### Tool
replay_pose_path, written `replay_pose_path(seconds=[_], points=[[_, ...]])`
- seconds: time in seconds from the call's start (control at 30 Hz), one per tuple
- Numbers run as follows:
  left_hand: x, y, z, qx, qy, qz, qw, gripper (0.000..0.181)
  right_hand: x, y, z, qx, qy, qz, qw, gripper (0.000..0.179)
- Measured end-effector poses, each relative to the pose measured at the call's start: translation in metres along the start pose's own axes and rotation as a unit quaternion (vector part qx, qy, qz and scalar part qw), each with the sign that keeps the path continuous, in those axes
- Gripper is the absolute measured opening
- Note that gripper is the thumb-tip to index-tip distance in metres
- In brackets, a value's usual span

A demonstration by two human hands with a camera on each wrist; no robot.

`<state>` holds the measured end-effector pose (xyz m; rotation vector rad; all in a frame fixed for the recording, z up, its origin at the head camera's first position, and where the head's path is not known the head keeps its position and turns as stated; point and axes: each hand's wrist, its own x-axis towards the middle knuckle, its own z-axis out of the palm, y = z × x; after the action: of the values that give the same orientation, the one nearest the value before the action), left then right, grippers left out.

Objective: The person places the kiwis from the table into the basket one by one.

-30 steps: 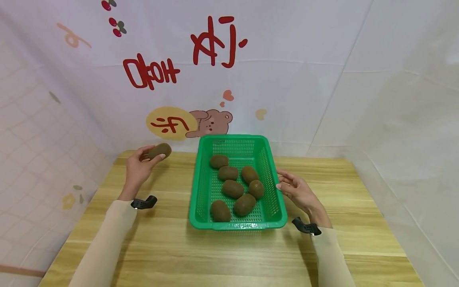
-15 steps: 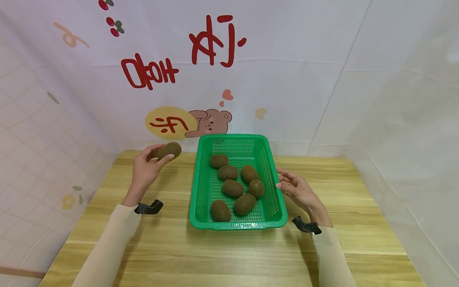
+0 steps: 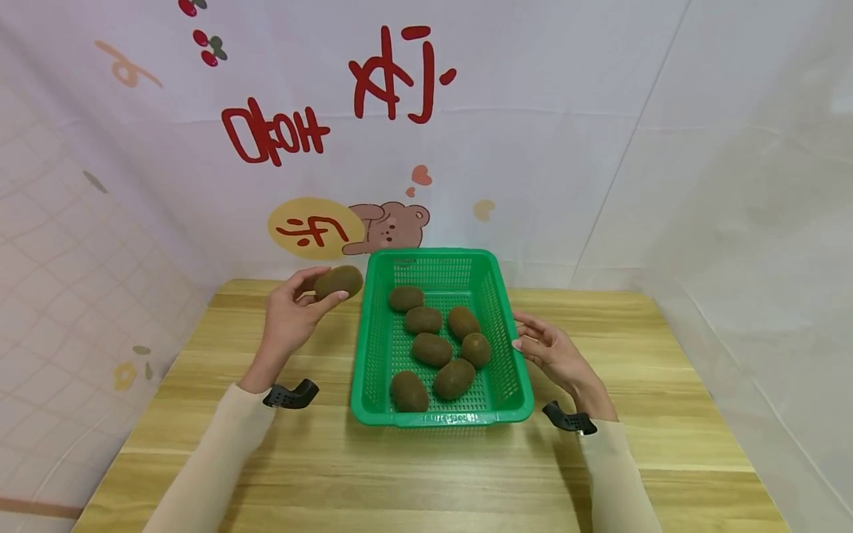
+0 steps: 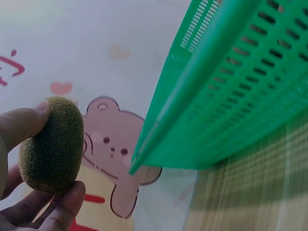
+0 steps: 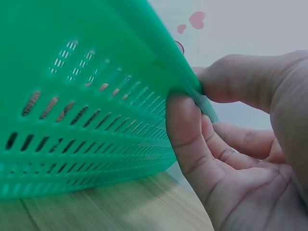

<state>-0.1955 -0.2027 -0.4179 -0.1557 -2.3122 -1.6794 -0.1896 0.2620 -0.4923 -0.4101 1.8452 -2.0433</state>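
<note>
My left hand holds a brown kiwi between thumb and fingers, just left of the green basket's far left side. In the left wrist view this kiwi is in the air, apart from the basket's rim. Several other kiwis lie inside the green perforated plastic basket, among them one kiwi at the near left. At the basket's right side, my right hand pinches the rim. The right wrist view shows its fingertips against the green wall.
The basket stands on a wood-grain table. Behind the table hangs a white cloth with red characters and a bear print. Black bands with camera mounts sit on both wrists.
My left hand has moved right with the kiwi, from the table's far left up to the basket's left rim. The right hand and the basket stay in place.
</note>
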Motion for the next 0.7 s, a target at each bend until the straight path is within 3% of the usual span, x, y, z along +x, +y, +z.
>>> replay_pose_path(seconds=[0.5,0.7], points=[[-0.010,0.017,0.022,-0.024,-0.047,0.038,0.9979,0.051,0.001,-0.001,0.000,0.013,-0.009,-0.010,0.9998,0.068],[-0.014,0.021,0.031,-0.004,-0.070,0.049,0.9963,0.051,0.000,-0.003,0.002,0.010,0.000,0.001,1.0000,0.068]])
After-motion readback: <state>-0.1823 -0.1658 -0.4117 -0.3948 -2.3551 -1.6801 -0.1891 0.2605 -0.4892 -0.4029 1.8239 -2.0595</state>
